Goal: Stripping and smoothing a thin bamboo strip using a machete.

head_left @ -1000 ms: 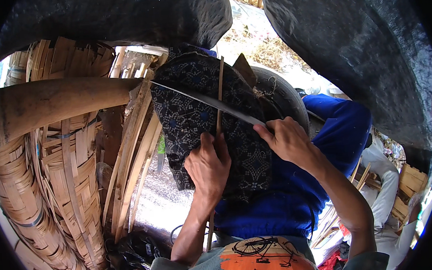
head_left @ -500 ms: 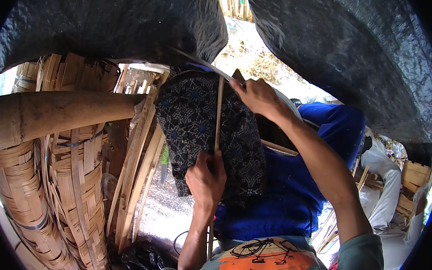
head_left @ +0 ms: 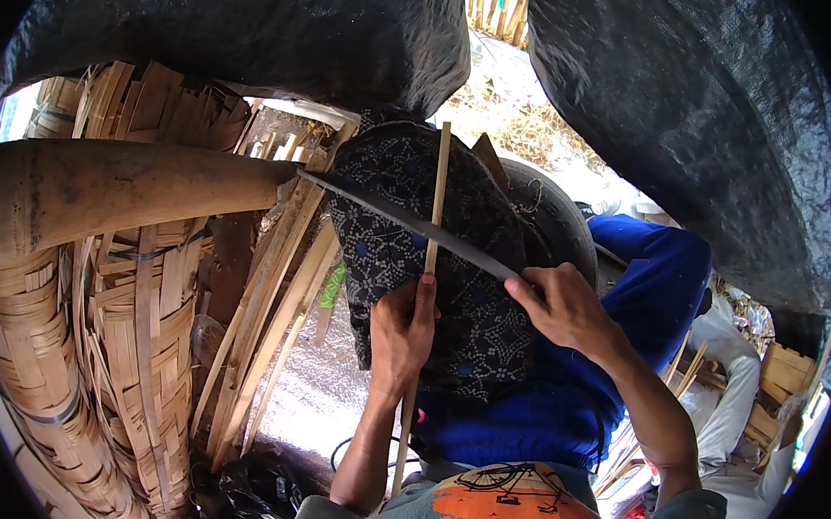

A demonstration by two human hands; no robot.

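Shaving a bamboo strip with a long knife, as far as I can judge: mid-stroke of the trimming step.

- Left hand: clenched around the strip at about mid-length, thumb up along it. Strip runs near-vertical in frame, upper end free above the patterned dark cloth draped over the knee, lower end passing below the hand toward the torso.
- Right hand: closed on the knife's handle end. Blade runs diagonally up-left, crosses the strip just above the left hand, tip reaching toward the thick bamboo pole.
- Blade and strip appear to be touching at the crossing; can't tell how deep it bites.
- Woven bamboo baskets and loose slats stacked on the left, well clear of the stroke. Black tarp overhead.

Next move, my read: blade needs a shallow, steady angle along the strip, directed away from the left thumb, which sits close under the crossing. Left grip has to hold firm so the strip doesn't rotate or flex. Main risk: blade slipping down onto the fingers or through the cloth.
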